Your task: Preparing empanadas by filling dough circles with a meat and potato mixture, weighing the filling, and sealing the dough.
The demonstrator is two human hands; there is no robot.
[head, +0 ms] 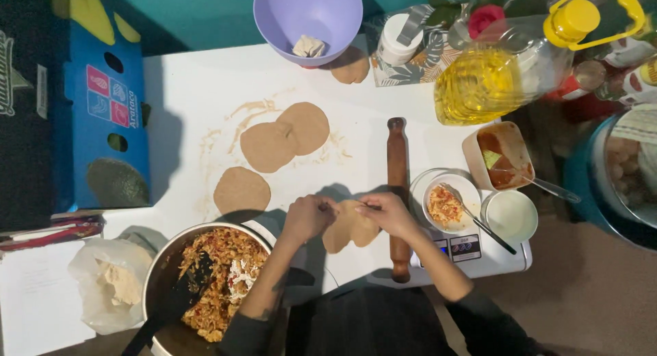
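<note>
While the person leans over the white surface [185, 82], both hands meet on a folded round of brown dough [349, 226] lying right at the near edge. The left hand [308, 217] pinches the top rim with fingers closed on it, and the right hand [388, 212] does the same from the other side, so the dough is clamped between the two along its upper seam. To my eye the seam is being sealed; doing that well means pressing evenly along the whole curve, keeping filling out of the join, and leaving no gap where the two layers part.

Nearest the body on the left sits a metal pot [164, 274] of mixed rice-like filling with a dark spoon [179, 294] resting in it. Beside it lies a clear bag of flour [109, 284]. To the right of the hands a wooden rolling pin [397, 192] lies pointing away from the person, just touching the right hand's side. Past it, a small white bowl [448, 204] of filling with a spoon stands on a kitchen scale [472, 250], next to an empty white cup [510, 216].

Further out, three flat dough rounds [270, 145] wait on the floury surface, two overlapping. At the far edge stand a lilac bowl [308, 17] holding a lump of dough and a big bottle of yellow oil [489, 79].
</note>
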